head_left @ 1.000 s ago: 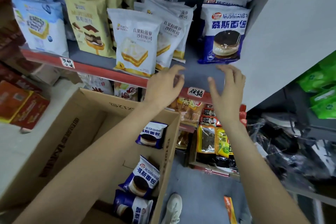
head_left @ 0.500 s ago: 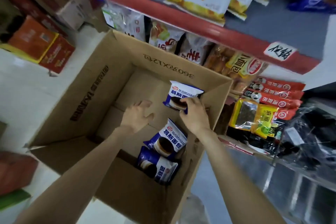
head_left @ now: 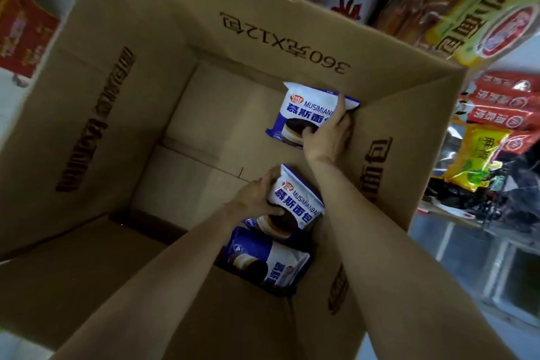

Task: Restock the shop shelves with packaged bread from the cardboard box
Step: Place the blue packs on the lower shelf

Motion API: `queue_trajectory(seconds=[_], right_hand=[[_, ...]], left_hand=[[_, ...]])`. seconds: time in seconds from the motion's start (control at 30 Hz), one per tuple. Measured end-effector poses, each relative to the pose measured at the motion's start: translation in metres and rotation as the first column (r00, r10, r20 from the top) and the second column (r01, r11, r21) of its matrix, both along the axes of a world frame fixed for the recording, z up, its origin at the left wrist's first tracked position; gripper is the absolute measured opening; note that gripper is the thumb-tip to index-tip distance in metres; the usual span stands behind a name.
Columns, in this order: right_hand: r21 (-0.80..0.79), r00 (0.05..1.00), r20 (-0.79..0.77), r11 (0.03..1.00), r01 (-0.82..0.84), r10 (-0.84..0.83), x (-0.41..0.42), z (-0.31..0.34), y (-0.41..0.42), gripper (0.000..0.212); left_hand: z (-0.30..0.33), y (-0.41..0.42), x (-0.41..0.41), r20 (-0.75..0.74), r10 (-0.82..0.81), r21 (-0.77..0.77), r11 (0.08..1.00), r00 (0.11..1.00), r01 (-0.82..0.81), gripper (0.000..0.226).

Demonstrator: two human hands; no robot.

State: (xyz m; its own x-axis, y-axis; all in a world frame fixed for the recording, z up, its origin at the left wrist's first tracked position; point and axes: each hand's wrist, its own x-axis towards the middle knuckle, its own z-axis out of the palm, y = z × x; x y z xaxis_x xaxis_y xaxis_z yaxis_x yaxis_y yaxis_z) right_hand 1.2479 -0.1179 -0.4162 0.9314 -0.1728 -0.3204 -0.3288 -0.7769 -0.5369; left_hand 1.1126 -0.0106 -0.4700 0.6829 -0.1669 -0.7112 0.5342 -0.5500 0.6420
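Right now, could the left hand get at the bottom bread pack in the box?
Probably yes, but not freely. The left hand already grips the middle pack, which overlaps the bottom pack. Nothing else in the box blocks it; the hand would need emptying first.

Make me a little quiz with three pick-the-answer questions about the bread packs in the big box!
1. Where is the pack that the right hand holds?
A. by the box's far right corner
B. on the floor outside
C. on a shelf

2. How many blue-and-white packs show in the cardboard box?
A. one
B. three
C. six

3. What is the left hand doing?
A. hanging open
B. gripping the middle pack
C. pressing the box wall

Answers: 1 A, it leans at that corner. 2 B, counting the nearest pack. 3 B, its fingers curl round the pack's edge.
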Motion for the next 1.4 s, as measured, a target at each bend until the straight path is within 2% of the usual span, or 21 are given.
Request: queue_trajectory(seconds=[0.1,0.17,0.27,0.4,0.53,0.63,0.7,0.8,0.87,1.07,1.2,1.33,1.4], right_hand=[[0.011,0.999,0.039,1.000,0.013,-0.013,0.000,-0.005,0.003,0.096],[0.085,0.998,0.058,0.996,0.014,-0.019,0.002,-0.005,0.004,0.101],[0.193,0.998,0.038,0.979,-0.062,0.056,0.005,-0.007,0.005,0.109],[0.122,0.987,-0.024,0.980,-0.157,0.161,0.003,-0.013,0.015,0.105],[0.062,0.976,-0.072,0.978,-0.201,0.205,0.003,-0.027,0.034,0.103],[0.034,0.962,-0.139,0.972,-0.233,0.235,0.005,-0.040,0.052,0.103],[0.039,0.958,-0.230,0.985,-0.169,0.173,0.008,-0.048,0.066,0.107],[0.083,0.934,-0.358,0.996,0.016,0.015,0.009,-0.055,0.085,0.118],[0.130,0.923,-0.384,0.987,0.098,-0.041,0.007,-0.058,0.095,0.122],[0.162,0.923,-0.370,0.971,0.173,-0.103,0.000,-0.058,0.097,0.128],[0.255,0.930,-0.341,0.939,0.232,-0.137,-0.003,-0.058,0.096,0.133],[0.357,0.950,-0.273,0.901,0.249,-0.154,-0.008,-0.038,0.095,0.123],[0.346,0.971,-0.210,0.920,0.184,-0.115,-0.017,-0.018,0.089,0.117]], left_hand=[[-0.004,0.002,-0.002,0.008,0.006,-0.044,0.999,1.000,-0.006,0.103],[-0.003,0.009,-0.003,0.022,0.002,-0.036,0.999,1.000,-0.001,0.099],[0.001,0.032,-0.004,0.033,0.132,-0.020,0.991,0.991,-0.132,0.088],[0.008,0.075,0.000,0.164,0.319,0.055,0.942,0.933,-0.332,0.083],[0.015,0.109,0.007,0.270,0.338,0.133,0.914,0.902,-0.382,0.073],[0.014,0.123,0.009,0.263,0.346,0.134,0.911,0.901,-0.389,0.072],[0.011,0.129,0.008,0.256,0.358,0.134,0.907,0.898,-0.400,0.070],[0.009,0.136,0.004,0.235,0.385,0.117,0.900,0.892,-0.419,0.071],[0.010,0.138,0.003,0.230,0.387,0.118,0.900,0.893,-0.420,0.072],[0.014,0.146,0.000,0.214,0.393,0.168,0.887,0.894,-0.430,0.074],[0.016,0.159,-0.008,0.211,0.444,0.209,0.850,0.871,-0.484,0.077],[0.023,0.168,-0.014,0.204,0.464,0.245,0.828,0.862,-0.504,0.077],[0.032,0.167,-0.014,0.224,0.460,0.265,0.819,0.859,-0.508,0.075]])
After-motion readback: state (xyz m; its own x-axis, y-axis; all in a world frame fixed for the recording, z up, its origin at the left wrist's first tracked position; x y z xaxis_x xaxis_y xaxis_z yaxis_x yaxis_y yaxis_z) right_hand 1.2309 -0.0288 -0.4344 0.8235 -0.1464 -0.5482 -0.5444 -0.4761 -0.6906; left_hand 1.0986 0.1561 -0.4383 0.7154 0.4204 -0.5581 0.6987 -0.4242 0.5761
